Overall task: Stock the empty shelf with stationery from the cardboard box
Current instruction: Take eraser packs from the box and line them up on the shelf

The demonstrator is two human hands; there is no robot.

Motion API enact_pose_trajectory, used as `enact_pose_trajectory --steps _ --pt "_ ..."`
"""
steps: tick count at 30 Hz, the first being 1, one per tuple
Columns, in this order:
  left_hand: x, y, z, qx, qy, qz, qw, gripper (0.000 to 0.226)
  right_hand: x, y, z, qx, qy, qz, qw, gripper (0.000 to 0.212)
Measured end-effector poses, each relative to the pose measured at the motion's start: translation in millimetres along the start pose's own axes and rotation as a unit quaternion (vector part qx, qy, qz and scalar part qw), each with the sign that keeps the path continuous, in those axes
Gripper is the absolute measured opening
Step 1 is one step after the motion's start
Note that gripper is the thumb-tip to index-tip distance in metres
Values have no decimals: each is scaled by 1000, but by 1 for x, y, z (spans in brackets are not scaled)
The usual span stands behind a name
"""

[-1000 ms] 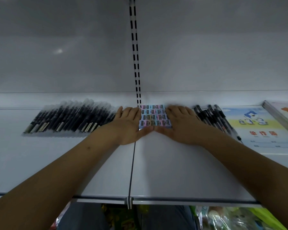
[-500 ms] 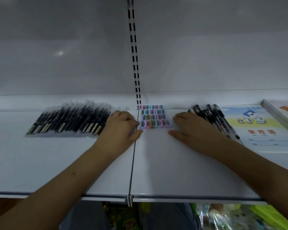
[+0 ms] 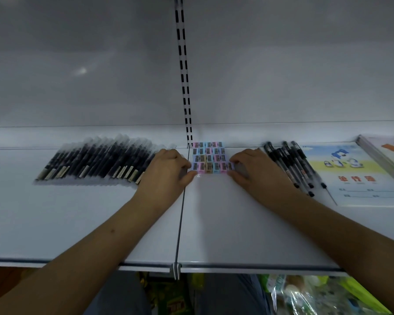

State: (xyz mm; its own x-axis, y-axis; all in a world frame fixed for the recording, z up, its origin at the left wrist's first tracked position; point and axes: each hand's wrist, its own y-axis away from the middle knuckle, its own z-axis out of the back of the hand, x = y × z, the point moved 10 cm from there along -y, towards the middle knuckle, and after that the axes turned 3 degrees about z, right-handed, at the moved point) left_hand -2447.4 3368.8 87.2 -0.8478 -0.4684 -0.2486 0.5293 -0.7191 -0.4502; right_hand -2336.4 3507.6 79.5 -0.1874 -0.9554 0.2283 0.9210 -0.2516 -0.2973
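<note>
Both arms reach forward — left hand [image 3: 166,171] and right hand [image 3: 255,171], fingers curled.

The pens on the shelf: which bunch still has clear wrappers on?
The long row of pens left of the left hand; each sits in a clear sleeve. The smaller bunch of pens right of the right hand lies bare.

Shelf [image 3: 77,223] white, back panel grey. Sharpeners [image 3: 208,158] centre frame: pink, blue, tan grid. Wrapped pens [image 3: 96,160] centre left: black, pale label ends. Loose pens [image 3: 291,164] centre right: black. Exercise book [image 3: 355,173] far right: blue-yellow cover, red characters.
</note>
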Motion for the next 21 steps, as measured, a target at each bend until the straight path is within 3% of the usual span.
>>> enact_pose_trajectory --steps 8,11,14,18,21 --pt "-2 3 -2 1 -4 -12 1000 28 -7 2 4 -22 -30 -4 999 28" --pt "1 9 5 2 3 -12 1000 37 -14 9 24 -82 -50 -16 995 25" --pt "10 26 20 10 10 -21 1000 42 8 12 38 -113 -52 27 992 26" --pt "26 54 29 27 -4 -29 999 36 59 5 18 -74 -59 109 990 27" --pt "29 61 30 24 2 -17 1000 39 76 -5 -4 -35 -39 120 991 32"
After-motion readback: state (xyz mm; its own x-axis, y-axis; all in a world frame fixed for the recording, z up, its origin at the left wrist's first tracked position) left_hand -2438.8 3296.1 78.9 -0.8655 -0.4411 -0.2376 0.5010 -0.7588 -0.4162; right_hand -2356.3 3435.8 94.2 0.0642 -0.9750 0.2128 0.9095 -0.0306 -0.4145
